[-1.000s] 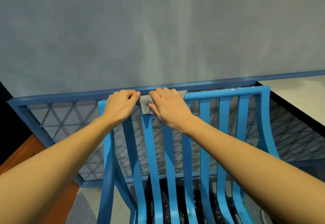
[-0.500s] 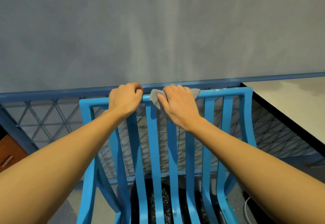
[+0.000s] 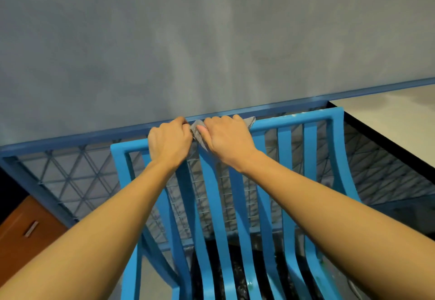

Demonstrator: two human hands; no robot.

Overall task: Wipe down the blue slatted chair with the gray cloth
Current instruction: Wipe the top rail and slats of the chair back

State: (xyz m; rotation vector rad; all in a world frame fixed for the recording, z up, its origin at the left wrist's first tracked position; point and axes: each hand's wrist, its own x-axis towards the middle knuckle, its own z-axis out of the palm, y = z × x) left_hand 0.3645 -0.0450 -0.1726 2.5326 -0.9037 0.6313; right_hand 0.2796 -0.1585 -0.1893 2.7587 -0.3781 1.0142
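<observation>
Blue slatted chair (image 3: 292, 122) stands close in front of me, its back just near of the far mesh railing (image 3: 70, 141). Left hand (image 3: 169, 143) is curled round the top rail, bracing. Right hand (image 3: 226, 139) is curled over the gray cloth (image 3: 199, 135), which is draped on the rail with corners poking out left and right. The hands nearly touch. My judgement: press firmly, wrap the cloth around the rail's near and far faces, and drag right to the corner. Slats are not yet done.

a plain gray wall (image 3: 211, 41) fills the upper frame, a blue rail (image 3: 70, 143) with wire mesh (image 3: 77, 182) crosses mid-frame, a pale surface (image 3: 388, 121) sits at right, and an orange-brown cabinet (image 3: 23, 236) sits lower left.
</observation>
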